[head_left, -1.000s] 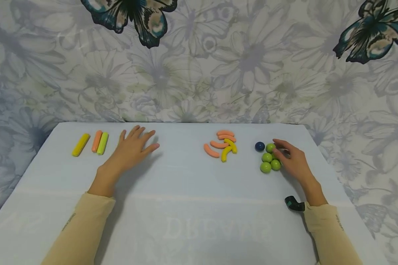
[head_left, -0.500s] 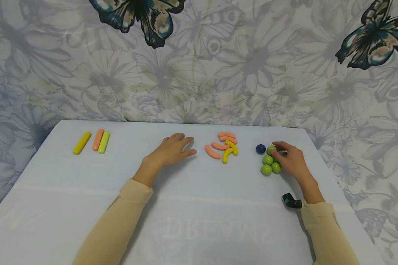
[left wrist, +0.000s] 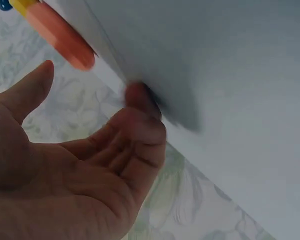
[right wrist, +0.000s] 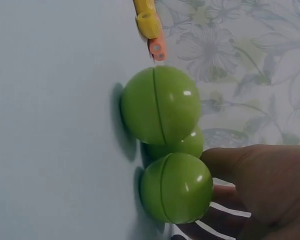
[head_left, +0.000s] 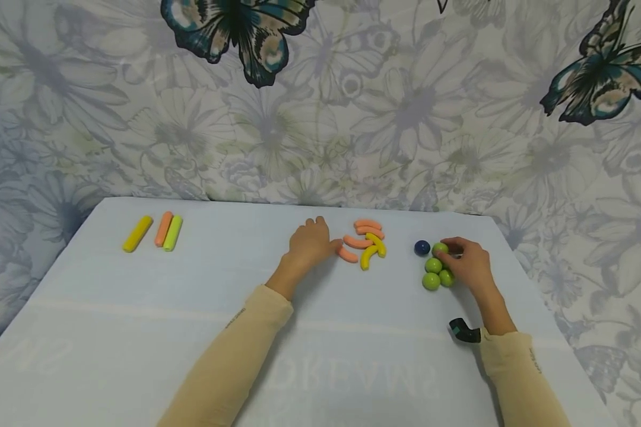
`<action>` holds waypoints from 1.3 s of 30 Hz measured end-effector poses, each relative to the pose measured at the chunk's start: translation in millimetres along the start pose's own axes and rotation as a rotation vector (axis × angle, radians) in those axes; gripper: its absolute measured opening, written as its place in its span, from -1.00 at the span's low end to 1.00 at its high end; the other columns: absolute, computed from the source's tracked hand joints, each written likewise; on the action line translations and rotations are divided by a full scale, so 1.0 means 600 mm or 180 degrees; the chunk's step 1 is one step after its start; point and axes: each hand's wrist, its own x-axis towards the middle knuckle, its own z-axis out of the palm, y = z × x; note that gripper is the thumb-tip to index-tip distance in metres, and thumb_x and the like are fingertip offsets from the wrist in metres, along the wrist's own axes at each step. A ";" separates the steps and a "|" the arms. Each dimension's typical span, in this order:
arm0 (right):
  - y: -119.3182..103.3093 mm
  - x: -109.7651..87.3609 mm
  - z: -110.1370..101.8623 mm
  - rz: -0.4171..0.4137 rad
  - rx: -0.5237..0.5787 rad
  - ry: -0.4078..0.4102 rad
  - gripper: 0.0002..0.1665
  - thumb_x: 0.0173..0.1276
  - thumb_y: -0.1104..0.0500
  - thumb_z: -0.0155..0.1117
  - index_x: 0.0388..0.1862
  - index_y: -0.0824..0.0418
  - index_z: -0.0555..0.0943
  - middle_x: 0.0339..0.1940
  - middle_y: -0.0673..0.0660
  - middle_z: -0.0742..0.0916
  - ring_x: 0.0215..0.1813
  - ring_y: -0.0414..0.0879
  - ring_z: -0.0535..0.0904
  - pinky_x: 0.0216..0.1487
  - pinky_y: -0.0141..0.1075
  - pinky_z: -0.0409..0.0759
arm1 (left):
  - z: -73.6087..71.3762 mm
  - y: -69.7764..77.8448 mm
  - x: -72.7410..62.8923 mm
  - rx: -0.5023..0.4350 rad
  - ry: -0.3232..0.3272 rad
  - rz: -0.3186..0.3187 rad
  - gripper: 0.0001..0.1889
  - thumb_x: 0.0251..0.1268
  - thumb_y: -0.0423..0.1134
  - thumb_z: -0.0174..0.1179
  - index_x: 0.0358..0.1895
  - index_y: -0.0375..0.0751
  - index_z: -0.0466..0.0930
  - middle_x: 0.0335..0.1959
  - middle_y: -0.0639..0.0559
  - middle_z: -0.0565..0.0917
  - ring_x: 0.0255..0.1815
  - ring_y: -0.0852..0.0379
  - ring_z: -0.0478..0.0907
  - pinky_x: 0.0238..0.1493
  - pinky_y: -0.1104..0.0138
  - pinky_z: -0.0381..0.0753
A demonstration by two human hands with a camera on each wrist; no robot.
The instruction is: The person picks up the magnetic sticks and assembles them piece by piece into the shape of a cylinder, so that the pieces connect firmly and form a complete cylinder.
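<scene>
In the head view my left hand (head_left: 311,242) is over the table, left of a group of curved orange sticks (head_left: 358,242) and curved yellow sticks (head_left: 375,244). Its thumb points at the nearest orange stick, and its other fingers bend loosely with nothing between them in the left wrist view. My right hand (head_left: 469,264) is at a cluster of glossy green balls (head_left: 431,281). Thumb and fingers go around the rearmost green ball (head_left: 440,248). The right wrist view shows this hand behind grooved green balls (right wrist: 160,105), its fingertips partly hidden.
A dark blue ball (head_left: 422,248) sits just left of the green ones. At the far left lie a yellow stick (head_left: 137,233), an orange stick (head_left: 163,229) and a lime stick (head_left: 173,232). The white table (head_left: 203,356) meets a flowered wall (head_left: 320,118).
My left hand has moved right from beside the straight sticks to the curved ones, its fingers bending more. My right hand stays at the green balls, its thumb a little further over the rearmost one.
</scene>
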 end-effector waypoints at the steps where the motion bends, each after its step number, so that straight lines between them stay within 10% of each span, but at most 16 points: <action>1: -0.001 -0.001 0.002 0.0010 -0.0005 0.0024 -0.49 0.55 0.08 0.33 0.30 0.40 0.61 0.13 0.46 0.75 0.17 0.37 0.67 0.24 0.25 0.50 | 0.003 0.005 -0.001 -0.0079 -0.0028 -0.0043 -0.22 0.52 0.14 0.24 0.45 -0.48 0.33 0.13 -0.34 0.66 0.14 -0.31 0.67 0.07 -0.05 0.72; 13: -0.001 -0.008 0.004 0.0105 0.0107 0.0258 -0.45 0.55 -0.01 0.34 0.25 0.41 0.64 0.10 0.46 0.76 0.16 0.37 0.69 0.25 0.22 0.53 | 0.035 0.031 0.005 -0.0502 -0.0112 -0.0207 -0.15 0.49 -0.02 0.28 0.59 -0.48 0.11 0.19 -0.33 0.68 0.13 -0.25 0.69 0.11 -0.01 0.72; 18: 0.008 -0.010 0.003 0.0148 0.0121 0.0350 -0.43 0.54 -0.05 0.35 0.24 0.39 0.66 0.09 0.43 0.78 0.17 0.35 0.71 0.21 0.13 0.59 | 0.030 0.018 0.008 -0.0880 -0.0266 -0.0161 -0.27 0.43 -0.11 0.33 0.46 -0.47 0.24 -0.21 -0.22 0.73 -0.39 -0.07 0.70 -0.34 0.19 0.71; 23: 0.005 -0.007 0.002 0.0092 0.0277 0.0463 -0.45 0.53 -0.05 0.37 0.23 0.37 0.67 0.07 0.40 0.80 0.13 0.30 0.75 -0.01 -0.51 0.58 | 0.019 0.003 0.010 -0.1173 -0.0324 -0.0093 -0.60 0.37 -0.20 0.38 0.01 -0.34 0.40 -0.64 -0.06 0.57 -0.77 0.12 0.45 -0.68 0.37 0.43; 28: -0.001 -0.005 -0.004 0.0041 0.0475 0.0638 -0.45 0.52 -0.06 0.39 0.22 0.35 0.68 0.05 0.39 0.80 0.05 0.14 0.78 -0.13 -0.75 0.44 | 0.017 0.009 0.008 -0.1249 -0.0104 0.0067 -0.62 0.31 -0.26 0.43 -0.09 -0.31 0.38 -0.65 -0.05 0.59 -0.76 0.14 0.54 -0.65 0.41 0.45; 34: -0.006 -0.004 -0.002 0.0044 0.0544 0.0776 -0.49 0.49 -0.03 0.42 0.21 0.31 0.69 0.03 0.34 0.82 -0.18 -0.58 0.55 -0.11 -0.75 0.45 | 0.018 0.018 0.004 -0.1152 -0.0079 0.0042 -0.73 0.31 -0.33 0.41 -0.18 -0.31 0.45 -0.48 -0.12 0.63 -0.67 0.10 0.57 -0.61 0.39 0.50; 39: -0.018 -0.002 0.007 -0.0037 0.0654 0.0760 -0.50 0.50 -0.04 0.41 0.22 0.27 0.69 0.05 0.31 0.82 -0.14 -0.57 0.55 -0.05 -0.73 0.47 | 0.012 0.013 0.000 -0.0901 -0.0004 -0.0023 -0.76 0.38 -0.25 0.39 -0.35 -0.29 0.55 -0.50 -0.08 0.66 -0.51 0.04 0.58 -0.49 0.35 0.50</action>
